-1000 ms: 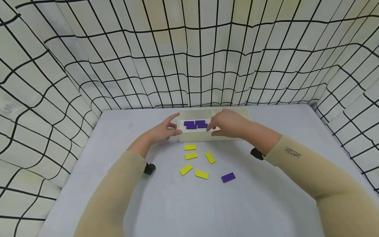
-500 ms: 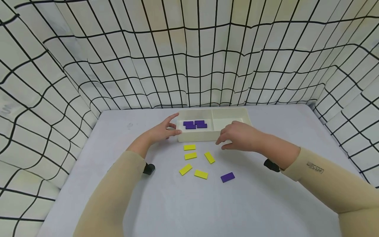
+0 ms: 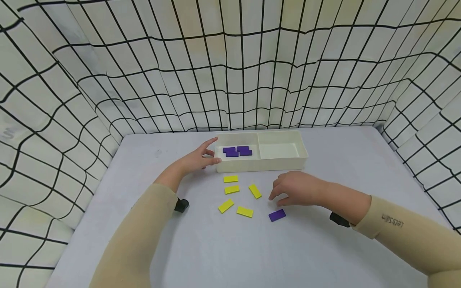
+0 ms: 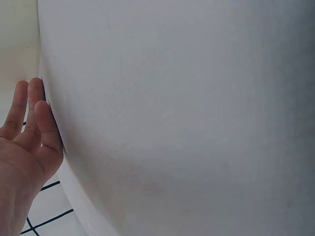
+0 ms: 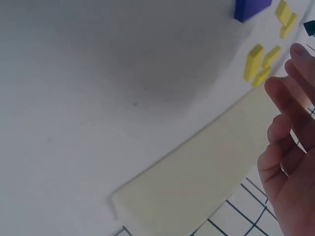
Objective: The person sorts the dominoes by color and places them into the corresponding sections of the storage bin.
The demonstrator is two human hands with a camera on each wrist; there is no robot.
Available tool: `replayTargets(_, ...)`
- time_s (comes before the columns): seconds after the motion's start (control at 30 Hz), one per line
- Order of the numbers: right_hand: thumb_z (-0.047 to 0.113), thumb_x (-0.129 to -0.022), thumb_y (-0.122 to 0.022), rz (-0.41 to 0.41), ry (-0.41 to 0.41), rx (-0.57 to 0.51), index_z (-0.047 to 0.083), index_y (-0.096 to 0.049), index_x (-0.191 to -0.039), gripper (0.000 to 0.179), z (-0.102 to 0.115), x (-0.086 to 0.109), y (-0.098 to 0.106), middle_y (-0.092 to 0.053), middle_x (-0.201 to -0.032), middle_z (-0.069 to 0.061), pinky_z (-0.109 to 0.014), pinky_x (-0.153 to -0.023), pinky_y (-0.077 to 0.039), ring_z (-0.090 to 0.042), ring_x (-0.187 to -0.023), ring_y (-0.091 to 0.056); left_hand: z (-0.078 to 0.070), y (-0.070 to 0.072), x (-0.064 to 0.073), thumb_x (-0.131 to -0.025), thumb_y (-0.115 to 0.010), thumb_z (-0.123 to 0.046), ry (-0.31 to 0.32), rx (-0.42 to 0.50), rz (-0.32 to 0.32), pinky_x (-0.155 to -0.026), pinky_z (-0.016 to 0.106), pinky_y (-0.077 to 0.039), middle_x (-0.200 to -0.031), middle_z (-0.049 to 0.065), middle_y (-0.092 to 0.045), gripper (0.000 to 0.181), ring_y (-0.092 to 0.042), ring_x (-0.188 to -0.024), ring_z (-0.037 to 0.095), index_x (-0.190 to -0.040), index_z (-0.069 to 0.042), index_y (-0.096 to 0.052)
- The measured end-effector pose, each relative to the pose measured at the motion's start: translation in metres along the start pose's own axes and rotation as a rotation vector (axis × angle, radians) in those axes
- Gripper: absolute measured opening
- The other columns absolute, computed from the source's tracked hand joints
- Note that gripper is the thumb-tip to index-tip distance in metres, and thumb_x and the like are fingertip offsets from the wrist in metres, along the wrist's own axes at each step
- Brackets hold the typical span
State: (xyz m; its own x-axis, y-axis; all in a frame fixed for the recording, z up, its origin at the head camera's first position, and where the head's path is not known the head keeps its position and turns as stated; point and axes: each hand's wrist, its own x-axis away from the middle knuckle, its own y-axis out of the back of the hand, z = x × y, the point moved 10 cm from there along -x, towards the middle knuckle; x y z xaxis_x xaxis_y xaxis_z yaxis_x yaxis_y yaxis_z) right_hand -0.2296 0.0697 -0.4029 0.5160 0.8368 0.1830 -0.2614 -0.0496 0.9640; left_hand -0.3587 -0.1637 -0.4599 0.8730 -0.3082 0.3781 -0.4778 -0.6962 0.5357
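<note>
My left hand (image 3: 197, 160) rests against the left end of a cream two-compartment box (image 3: 261, 165), its fingers spread at the wall. Several purple blocks (image 3: 232, 154) lie in the box's left compartment. Over the table in front of the box hovers my right hand (image 3: 299, 189), fingers loosely bent and holding nothing. Just below its fingertips in the head view is a single purple block (image 3: 277, 215) on the table. The right wrist view also shows that purple block (image 5: 253, 7) beyond the bare fingers.
Several yellow blocks (image 3: 245, 212) lie scattered on the white table (image 3: 223, 252) between the hands, in front of the box. Black-lined white netting or grid walls (image 3: 234, 80) stand at the back and both sides.
My right hand has come out from over the box and moved toward me, down to the lone purple block. The left hand has stayed at the box's end.
</note>
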Motion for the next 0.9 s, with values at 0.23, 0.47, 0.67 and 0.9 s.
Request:
replayTargets(0.23, 0.027, -0.085, -0.08, 0.054, -0.006, -0.045, 0.028, -0.077, -0.11, 0.025, 0.004, 0.004, -0.019, -0.066, -0.097, 0.017, -0.029, -0.084, -0.052, -0.008, -0.097, -0.061, 0.001, 0.001, 0.001, -0.093, -0.067, -0.046, 0.005, 0.002, 0.005, -0.105, 0.051, -0.041, -0.152, 0.013, -0.036, 0.087, -0.05, -0.125, 0.036, -0.155, -0.052, -0.005)
replayTargets(0.47, 0.029, -0.086, -0.079, 0.113, -0.038, -0.095, 0.031, -0.076, -0.112, 0.026, 0.004, 0.004, -0.037, -0.065, -0.098, 0.019, -0.029, -0.086, -0.052, -0.005, -0.096, -0.06, 0.001, 0.001, 0.001, -0.093, -0.067, -0.046, 0.011, 0.005, 0.005, -0.105, 0.051, -0.042, -0.151, 0.012, -0.036, 0.087, -0.05, -0.124, 0.036, -0.154, -0.052, -0.006)
replayTargets(0.67, 0.025, -0.087, -0.078, 0.112, -0.03, -0.089, 0.029, -0.076, -0.113, 0.027, 0.004, 0.006, -0.043, -0.065, -0.1, 0.017, -0.028, -0.087, -0.052, -0.005, -0.097, -0.059, -0.001, 0.0, 0.001, -0.092, -0.067, -0.048, 0.007, -0.002, 0.01, -0.105, 0.05, -0.042, -0.151, 0.012, -0.036, 0.088, -0.051, -0.123, 0.036, -0.154, -0.053, -0.005)
replayTargets(0.9, 0.024, -0.086, -0.078, 0.106, -0.014, -0.073, 0.029, -0.076, -0.112, 0.026, 0.007, 0.006, -0.043, -0.065, -0.098, 0.016, -0.028, -0.085, -0.053, -0.006, -0.095, -0.059, -0.002, 0.0, 0.003, -0.093, -0.066, -0.048, 0.011, -0.004, 0.005, -0.105, 0.05, -0.042, -0.151, 0.012, -0.036, 0.087, -0.051, -0.122, 0.036, -0.154, -0.052, -0.005)
